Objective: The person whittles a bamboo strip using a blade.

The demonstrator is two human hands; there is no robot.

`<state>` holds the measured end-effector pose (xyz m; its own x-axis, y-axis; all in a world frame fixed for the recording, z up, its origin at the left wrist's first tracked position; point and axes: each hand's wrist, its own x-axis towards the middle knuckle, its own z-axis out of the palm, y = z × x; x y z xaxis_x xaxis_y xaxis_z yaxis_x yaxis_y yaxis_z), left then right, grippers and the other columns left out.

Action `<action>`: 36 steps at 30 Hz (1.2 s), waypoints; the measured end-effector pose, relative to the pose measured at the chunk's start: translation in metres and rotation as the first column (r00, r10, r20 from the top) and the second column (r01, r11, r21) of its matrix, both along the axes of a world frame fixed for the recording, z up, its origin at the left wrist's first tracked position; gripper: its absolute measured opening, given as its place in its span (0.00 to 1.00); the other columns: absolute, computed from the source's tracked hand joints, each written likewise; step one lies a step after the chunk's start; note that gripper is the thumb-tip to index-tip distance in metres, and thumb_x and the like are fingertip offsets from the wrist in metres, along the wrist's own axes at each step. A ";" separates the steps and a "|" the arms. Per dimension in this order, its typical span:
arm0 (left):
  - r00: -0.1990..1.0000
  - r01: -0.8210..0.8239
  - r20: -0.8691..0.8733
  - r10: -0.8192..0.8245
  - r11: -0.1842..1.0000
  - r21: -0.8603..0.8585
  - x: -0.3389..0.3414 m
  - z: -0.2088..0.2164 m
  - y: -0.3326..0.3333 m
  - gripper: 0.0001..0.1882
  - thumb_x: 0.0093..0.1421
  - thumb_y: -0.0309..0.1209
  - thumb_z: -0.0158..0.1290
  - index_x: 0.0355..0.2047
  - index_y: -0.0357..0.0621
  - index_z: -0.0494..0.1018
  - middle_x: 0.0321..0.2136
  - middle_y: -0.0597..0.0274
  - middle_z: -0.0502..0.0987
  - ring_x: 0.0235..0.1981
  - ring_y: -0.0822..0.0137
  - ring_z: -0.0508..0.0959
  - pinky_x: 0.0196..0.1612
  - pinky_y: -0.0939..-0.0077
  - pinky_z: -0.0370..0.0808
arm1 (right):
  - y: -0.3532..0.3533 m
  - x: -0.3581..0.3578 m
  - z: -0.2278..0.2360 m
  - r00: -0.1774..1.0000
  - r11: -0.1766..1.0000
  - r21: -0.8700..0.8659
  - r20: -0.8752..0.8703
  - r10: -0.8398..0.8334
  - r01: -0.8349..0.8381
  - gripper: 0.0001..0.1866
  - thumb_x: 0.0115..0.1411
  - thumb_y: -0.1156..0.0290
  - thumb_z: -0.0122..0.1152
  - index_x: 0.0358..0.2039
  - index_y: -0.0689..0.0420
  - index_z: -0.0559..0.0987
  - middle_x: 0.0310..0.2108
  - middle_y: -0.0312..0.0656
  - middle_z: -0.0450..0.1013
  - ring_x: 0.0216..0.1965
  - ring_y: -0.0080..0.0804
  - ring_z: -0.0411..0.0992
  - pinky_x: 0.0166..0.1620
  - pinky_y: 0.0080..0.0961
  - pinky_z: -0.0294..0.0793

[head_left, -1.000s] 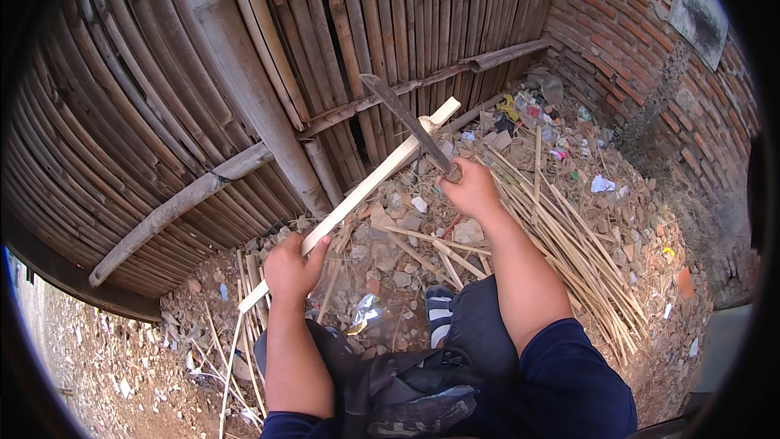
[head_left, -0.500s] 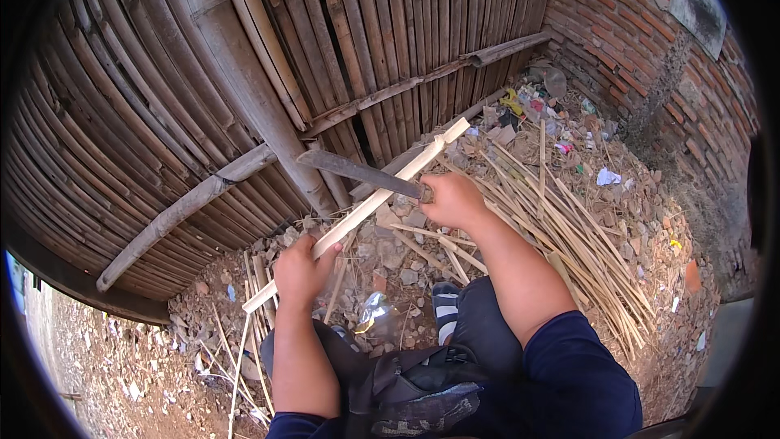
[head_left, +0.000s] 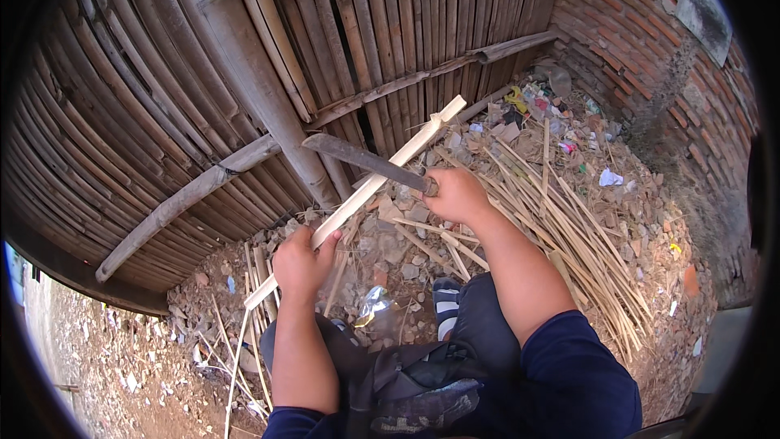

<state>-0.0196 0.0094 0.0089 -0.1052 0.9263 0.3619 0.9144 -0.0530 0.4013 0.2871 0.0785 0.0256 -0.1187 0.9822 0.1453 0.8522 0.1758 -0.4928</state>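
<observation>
My left hand (head_left: 302, 267) is closed round the lower part of a pale split bamboo strip (head_left: 355, 202). The strip slants up and away to the right, with a node close to its far end. In my right hand (head_left: 457, 194) is the handle of a machete (head_left: 357, 154). Its long dark blade points to the left and lies across the strip, past the middle toward the far end. Some thin fibres stick out at the node. The handle is mostly hidden by my fingers.
A pile of split bamboo strips (head_left: 581, 252) lies on the rubble at the right. More thin strips (head_left: 244, 349) are by my left leg. Ahead stands a bamboo wall (head_left: 439, 24) with a thick post (head_left: 252, 73); a brick wall (head_left: 626, 24) closes the right. Litter (head_left: 540, 106) is heaped in the corner.
The machete has shifted slightly down along the bamboo strip, toward my left hand, and its blade tilts a little more. The strip's far end has risen slightly. My left hand keeps its hold.
</observation>
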 end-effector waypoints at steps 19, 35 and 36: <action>0.999 -0.005 0.038 0.005 1.000 -0.004 0.002 0.001 -0.001 0.28 0.57 0.57 0.63 0.25 0.41 0.75 0.23 0.48 0.79 0.27 0.43 0.80 0.31 0.50 0.75 | 0.006 0.010 0.015 0.995 0.988 -0.133 -0.051 -0.081 0.073 0.21 0.53 0.60 0.70 0.48 0.50 0.83 0.35 0.50 0.82 0.40 0.53 0.80 0.43 0.46 0.79; 1.000 -0.007 0.024 0.009 0.997 -0.078 0.000 0.007 -0.003 0.28 0.57 0.57 0.62 0.26 0.41 0.76 0.20 0.49 0.79 0.27 0.42 0.81 0.33 0.50 0.76 | 0.004 0.010 0.008 0.996 0.996 -0.093 0.081 0.022 -0.015 0.15 0.51 0.61 0.69 0.40 0.50 0.84 0.33 0.50 0.81 0.40 0.54 0.79 0.43 0.49 0.79; 1.000 -0.004 0.014 0.005 0.996 -0.085 -0.001 0.008 -0.003 0.28 0.57 0.57 0.62 0.26 0.41 0.76 0.21 0.48 0.79 0.27 0.42 0.81 0.33 0.49 0.76 | 0.006 0.017 0.007 0.997 0.998 -0.048 0.068 -0.025 0.028 0.15 0.52 0.62 0.69 0.41 0.49 0.84 0.33 0.50 0.81 0.39 0.53 0.80 0.43 0.49 0.79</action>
